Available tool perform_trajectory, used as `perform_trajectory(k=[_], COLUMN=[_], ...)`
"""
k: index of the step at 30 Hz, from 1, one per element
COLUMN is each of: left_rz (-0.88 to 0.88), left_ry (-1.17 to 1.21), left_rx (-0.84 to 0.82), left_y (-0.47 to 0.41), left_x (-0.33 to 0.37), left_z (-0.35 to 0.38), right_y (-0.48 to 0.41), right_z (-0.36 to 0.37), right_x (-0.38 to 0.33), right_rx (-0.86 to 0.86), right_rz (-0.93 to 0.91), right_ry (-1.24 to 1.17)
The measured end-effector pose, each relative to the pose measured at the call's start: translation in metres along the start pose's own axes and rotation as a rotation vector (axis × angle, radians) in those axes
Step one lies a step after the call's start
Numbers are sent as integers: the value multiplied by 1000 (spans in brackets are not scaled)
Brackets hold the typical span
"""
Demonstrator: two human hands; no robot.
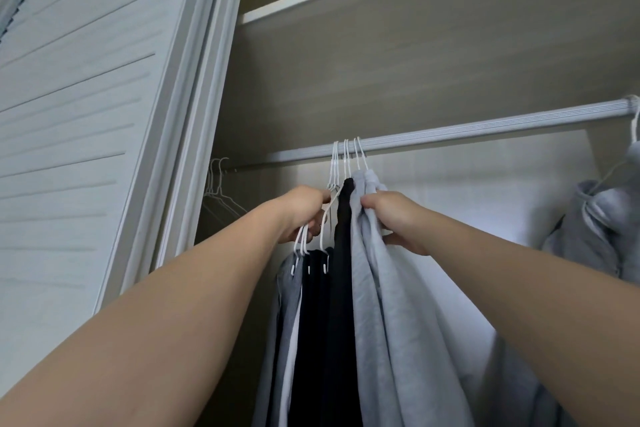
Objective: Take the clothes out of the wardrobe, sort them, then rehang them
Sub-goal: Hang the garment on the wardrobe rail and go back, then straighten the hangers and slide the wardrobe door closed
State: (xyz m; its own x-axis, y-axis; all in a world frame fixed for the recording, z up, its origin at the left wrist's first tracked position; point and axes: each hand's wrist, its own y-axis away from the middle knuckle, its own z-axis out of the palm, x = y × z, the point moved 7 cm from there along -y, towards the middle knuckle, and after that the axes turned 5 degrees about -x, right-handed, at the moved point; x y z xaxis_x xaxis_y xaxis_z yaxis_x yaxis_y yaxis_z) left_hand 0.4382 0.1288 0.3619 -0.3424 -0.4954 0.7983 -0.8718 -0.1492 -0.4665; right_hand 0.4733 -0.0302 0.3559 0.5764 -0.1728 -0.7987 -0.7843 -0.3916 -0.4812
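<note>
Flanking one black garment [343, 253], left hand [299, 211] grips hangers [302, 243], right hand [398, 218] grey garment [388, 322].

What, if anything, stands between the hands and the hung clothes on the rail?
Nothing visible. The left hand grips the white hangers, the right hand grips the light grey garment; their hooks sit on the rail.

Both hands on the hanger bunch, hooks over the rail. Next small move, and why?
Probably a small lift, so the hooks clear the rail. The left hand grips the hanger necks and the right hand grips the light grey garment, so the load looks held; only the hooks keep it on the rail. If this is rehanging instead, letting go would follow.
</note>
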Motion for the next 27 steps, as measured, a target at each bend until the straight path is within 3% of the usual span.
perform_trajectory(k=[9,16,23,27], left_rz=[73,122,520,617], left_ry=[-351,-911,-1218,-1313], left_rx=[161,320,481,562], left_y=[54,130,226,264], left_x=[27,42,67,62], left_z=[1,0,-7,-29], right_y=[68,128,189,217], right_z=[-13,-9,10,36], right_x=[-19,-32,-60,-81], right_rx=[-9,-26,78,98], right_rz=[-63,-259,-571,-687], right_ry=[156,389,838,934])
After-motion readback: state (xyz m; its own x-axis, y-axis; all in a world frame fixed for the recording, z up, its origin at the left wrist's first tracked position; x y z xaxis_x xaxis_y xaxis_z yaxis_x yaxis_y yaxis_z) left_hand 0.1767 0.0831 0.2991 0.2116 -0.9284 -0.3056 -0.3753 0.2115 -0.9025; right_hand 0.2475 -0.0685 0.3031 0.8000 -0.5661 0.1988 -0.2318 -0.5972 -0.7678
